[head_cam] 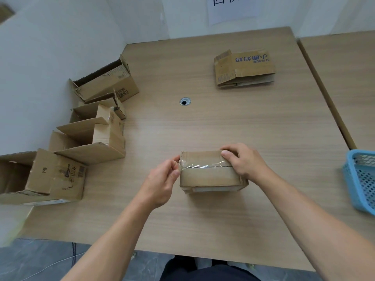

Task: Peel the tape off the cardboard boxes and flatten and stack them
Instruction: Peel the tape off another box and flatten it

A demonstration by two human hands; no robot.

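A small closed cardboard box stands on the wooden table in front of me. A strip of clear tape runs along the seam of its top. My left hand is at the box's left end, thumb and fingers pinching the tape's end there. My right hand grips the box's right end, thumb on top near the back edge. A stack of flattened boxes with blue print lies at the far right of the table.
Several open cardboard boxes line the table's left side along the white wall. A blue perforated plastic basket sits at the right edge. A round cable hole is in the table's middle. A second table adjoins on the right.
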